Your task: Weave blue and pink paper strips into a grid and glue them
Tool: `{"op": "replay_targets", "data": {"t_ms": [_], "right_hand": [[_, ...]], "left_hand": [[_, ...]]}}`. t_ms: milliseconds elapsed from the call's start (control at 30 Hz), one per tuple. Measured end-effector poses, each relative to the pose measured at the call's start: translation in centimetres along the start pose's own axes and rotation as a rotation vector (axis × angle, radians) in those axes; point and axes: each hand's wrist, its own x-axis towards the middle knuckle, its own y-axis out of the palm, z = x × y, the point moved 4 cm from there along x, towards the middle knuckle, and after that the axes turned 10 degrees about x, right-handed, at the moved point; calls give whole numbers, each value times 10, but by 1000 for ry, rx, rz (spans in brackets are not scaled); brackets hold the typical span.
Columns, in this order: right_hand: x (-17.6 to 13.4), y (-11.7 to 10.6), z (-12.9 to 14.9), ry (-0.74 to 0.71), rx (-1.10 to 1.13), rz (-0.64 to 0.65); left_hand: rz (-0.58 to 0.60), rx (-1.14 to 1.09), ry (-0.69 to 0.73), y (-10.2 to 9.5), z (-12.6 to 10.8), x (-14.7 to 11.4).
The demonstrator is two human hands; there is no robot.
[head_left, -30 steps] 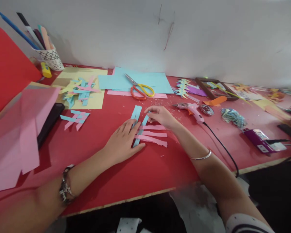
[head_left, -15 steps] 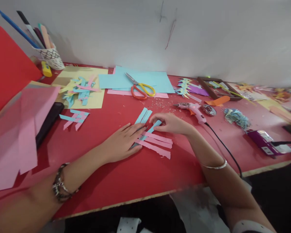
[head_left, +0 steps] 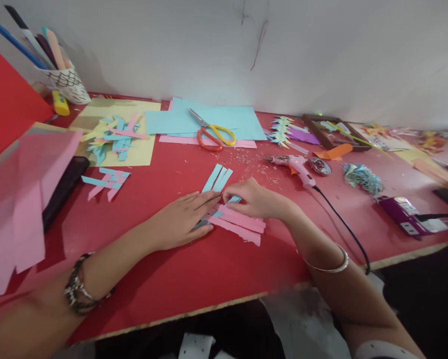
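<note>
Here, the right hand pinches a blue paper strip; the left hand lies flat over pink paper strips on the red worktop.

the glue gun is smooth pink plastic. under it, the red tabletop looks smooth and faintly glossy, its front edge rough and unfinished. left of the gun, the pink strips are matt paper, one raggedly edged; farther back on that side, the scissors have shiny metal blades and plastic handles. nearer than the gun, the bangle is polished metal.
</note>
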Motion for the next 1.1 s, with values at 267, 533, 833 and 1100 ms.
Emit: {"op": "replay_targets", "data": {"t_ms": [267, 533, 833, 1100], "right_hand": [[8, 2, -10, -95, 221, -119], [12, 2, -10, -87, 232, -221], [11, 2, -13, -57, 252, -226], [5, 2, -7, -46, 228, -23]], "left_hand": [[-32, 15, 35, 4, 2, 0], [15, 13, 34, 8, 1, -3], [-122, -34, -94, -4, 12, -4], [-111, -93, -47, -7, 31, -7]]}}
